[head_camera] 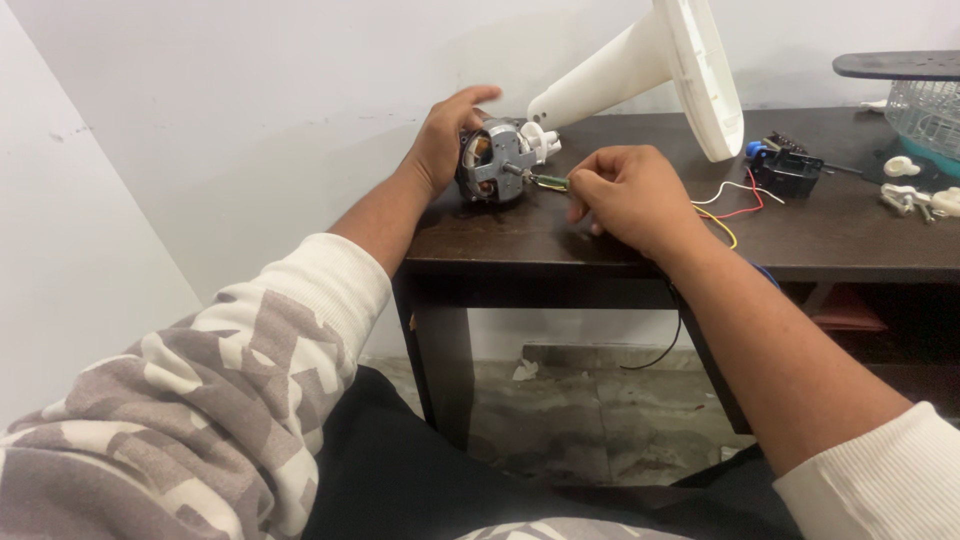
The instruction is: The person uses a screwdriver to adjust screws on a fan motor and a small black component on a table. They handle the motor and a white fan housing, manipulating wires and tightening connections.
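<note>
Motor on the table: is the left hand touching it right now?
Touching. The head view shows the left hand wrapped over the back of the grey motor, fingers curled across its top, with no gap between them.

Two hands (440,140) (625,195) were up, one motor (492,160), one white stand (650,65), one table (830,235), three loose wires (735,200), one black switch block (787,170).

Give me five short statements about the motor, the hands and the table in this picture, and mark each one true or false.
1. The left hand grips the fan motor. True.
2. The right hand holds a hammer. False: it holds a small green-handled tool.
3. The motor lies on the floor. False: it sits on the dark table.
4. Loose coloured wires lie on the table. True.
5. The white fan stand lies tipped over. True.
</note>
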